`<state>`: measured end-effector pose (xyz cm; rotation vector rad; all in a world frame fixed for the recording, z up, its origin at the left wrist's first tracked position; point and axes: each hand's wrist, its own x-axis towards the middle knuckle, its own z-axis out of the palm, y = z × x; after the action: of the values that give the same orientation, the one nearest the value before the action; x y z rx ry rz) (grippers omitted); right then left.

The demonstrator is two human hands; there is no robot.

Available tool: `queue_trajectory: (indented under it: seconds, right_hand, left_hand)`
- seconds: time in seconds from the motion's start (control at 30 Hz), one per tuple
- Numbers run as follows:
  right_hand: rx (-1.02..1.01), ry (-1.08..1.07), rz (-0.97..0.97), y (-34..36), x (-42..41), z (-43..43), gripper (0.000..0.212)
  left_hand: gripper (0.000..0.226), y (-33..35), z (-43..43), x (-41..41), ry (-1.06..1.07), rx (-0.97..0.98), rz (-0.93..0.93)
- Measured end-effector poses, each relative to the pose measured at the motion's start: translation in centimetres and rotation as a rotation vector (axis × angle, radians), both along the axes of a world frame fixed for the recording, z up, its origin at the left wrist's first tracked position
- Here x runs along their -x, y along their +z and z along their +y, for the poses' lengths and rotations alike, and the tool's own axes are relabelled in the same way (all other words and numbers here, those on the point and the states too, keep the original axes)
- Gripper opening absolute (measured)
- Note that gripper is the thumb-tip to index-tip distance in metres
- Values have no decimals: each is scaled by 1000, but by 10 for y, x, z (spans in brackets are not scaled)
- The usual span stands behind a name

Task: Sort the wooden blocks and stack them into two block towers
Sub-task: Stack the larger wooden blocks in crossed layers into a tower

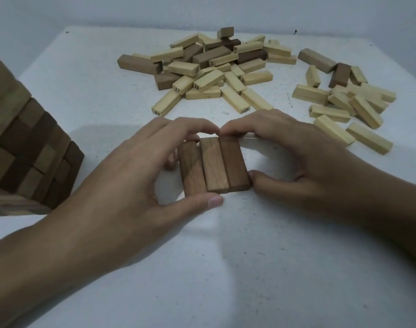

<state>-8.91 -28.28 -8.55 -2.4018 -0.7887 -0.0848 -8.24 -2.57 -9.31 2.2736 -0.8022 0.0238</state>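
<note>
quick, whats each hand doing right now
Left hand: holds the three brown blocks, fingers curled round them.
Right hand: holds the same blocks, thumb against their right side.

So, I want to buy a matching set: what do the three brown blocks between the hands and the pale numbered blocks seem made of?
The three brown blocks look like solid wood, matte, with grain streaks along their tops; stained or naturally dark, I cannot tell. The pale numbered blocks look like light, probably unvarnished wood with black printed digits on their ends.

brown tower [25, 147] cut off left
</note>
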Motion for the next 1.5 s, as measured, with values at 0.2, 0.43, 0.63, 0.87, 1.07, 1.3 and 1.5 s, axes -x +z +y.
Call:
queue_trajectory:
  seconds: [0.2,0.43,0.63,0.87,1.07,1.3,1.5]
  right_hand:
    - [-25,44,108,7,4,-10,66]
    - [25,15,79,7,1,-2,66]
    - [-22,-6,111,8,2,-2,72]
    - [-95,-20,119,8,4,5,71]
    - [-68,-81,177,15,9,10,73]
    - [-91,-116,236,20,10,12,67]
    - [-110,-113,60,25,18,18,64]
  left_hand:
    - [79,1,0,-1,18,-24,43]
    - [75,6,1,5,49,1,54]
    - [79,14,1,10,35,0,86]
    - [86,17,-2,12,43,39,79]
    - [91,17,-1,12,81,42,78]
    - [86,18,-3,12,59,88,124]
    - [84,27,-5,19,61,85,17]
